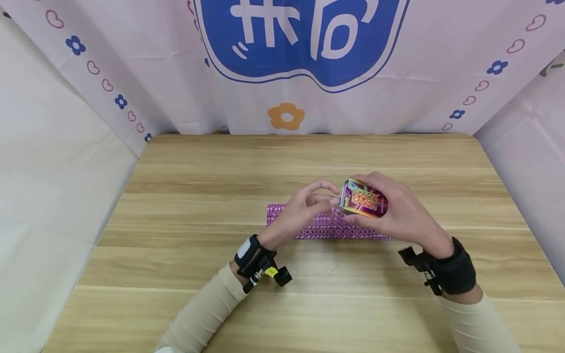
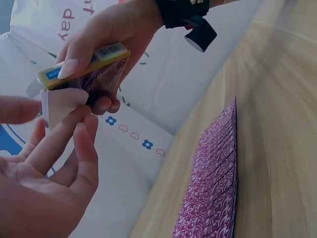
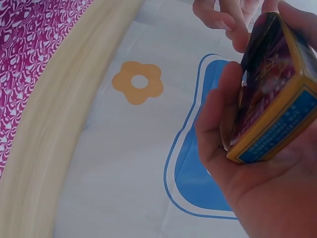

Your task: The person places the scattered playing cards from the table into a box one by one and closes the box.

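Box (image 1: 365, 199) gripped in right hand (image 1: 399, 211); left hand (image 1: 302, 210), at nine o'clock, apparently pinching flap (image 2: 63, 102); purple cards (image 1: 326, 231) toward eight o'clock.

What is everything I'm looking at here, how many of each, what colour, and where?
Card box: 1, purple and yellow with blue, in the right hand
Flap: 1, white, at the box's end
Patterned cards: overlapping row, exact count unclear, purple and white, on the table
Table: 1, light wood, beneath the hands
Backdrop: 1, whitish, behind the table
Emblem: 1, blue and white, on the backdrop
Large flower: 1, orange, below the emblem
Small flowers: several, blue, along the backdrop's sides
Hearts: several, pinkish red, among the small flowers
Side cloths: 2, white, left and right of the table
Wristbands: 2, black, one per wrist
Sleeves: 2, beige, on the forearms
Left hand: 1, bare, at the flap
Right hand: 1, bare, gripping the card box
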`<move>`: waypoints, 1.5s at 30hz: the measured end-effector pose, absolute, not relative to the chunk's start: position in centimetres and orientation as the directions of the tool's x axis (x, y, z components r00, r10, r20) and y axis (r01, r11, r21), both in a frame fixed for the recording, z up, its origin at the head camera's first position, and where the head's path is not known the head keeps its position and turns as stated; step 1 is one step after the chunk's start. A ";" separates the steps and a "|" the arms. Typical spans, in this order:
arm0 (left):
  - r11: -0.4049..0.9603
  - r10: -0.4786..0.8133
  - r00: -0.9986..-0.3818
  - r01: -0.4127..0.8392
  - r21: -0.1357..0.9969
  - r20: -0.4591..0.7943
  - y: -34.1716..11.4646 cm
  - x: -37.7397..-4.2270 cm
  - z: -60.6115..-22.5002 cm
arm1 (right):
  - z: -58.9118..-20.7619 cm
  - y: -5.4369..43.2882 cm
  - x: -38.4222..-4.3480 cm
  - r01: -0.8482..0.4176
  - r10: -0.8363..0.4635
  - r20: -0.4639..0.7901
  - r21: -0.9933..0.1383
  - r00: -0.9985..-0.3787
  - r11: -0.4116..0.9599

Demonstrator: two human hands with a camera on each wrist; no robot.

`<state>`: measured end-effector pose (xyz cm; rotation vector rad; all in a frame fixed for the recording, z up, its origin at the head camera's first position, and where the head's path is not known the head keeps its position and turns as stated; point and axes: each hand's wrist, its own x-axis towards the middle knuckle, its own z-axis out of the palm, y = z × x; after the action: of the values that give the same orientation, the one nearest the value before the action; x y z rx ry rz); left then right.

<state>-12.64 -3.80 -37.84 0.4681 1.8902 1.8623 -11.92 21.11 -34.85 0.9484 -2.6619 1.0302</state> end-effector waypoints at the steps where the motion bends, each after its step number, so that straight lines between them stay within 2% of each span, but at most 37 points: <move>1: 0.024 0.544 -0.837 -0.060 0.998 -0.063 -3.9 -12.7 -37.8 | -34.8 21.2 -11.9 -0.599 -0.507 0.334 -0.567 -0.795 0.566; 7: -0.016 0.594 -0.804 -0.037 0.999 -0.020 -4.0 -12.6 -37.6 | -34.9 21.3 -12.0 -0.612 -0.511 0.351 -0.567 -0.785 0.551; 23: -0.067 0.567 -0.820 0.041 0.997 0.072 -4.3 -12.4 -38.3 | -34.6 20.7 -11.9 -0.585 -0.533 0.300 -0.624 -0.791 0.518; 28: -0.048 0.574 -0.816 0.054 0.997 0.072 -4.4 -12.5 -38.5 | -34.7 20.4 -11.7 -0.556 -0.509 0.284 -0.637 -0.813 0.533; 37: -0.073 0.559 -0.827 0.016 0.997 0.055 -4.1 -12.3 -38.5 | -35.1 20.2 -11.6 -0.567 -0.470 0.339 -0.633 -0.815 0.527; 45: -0.056 0.550 -0.835 -0.047 0.997 -0.008 -2.1 -12.7 -37.8 | -34.9 21.5 -11.4 -0.518 -0.363 0.370 -0.636 -0.855 0.572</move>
<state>-12.66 -2.11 -37.82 0.5344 1.8134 1.9451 -11.39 21.53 -34.90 0.7394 -2.6049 1.1507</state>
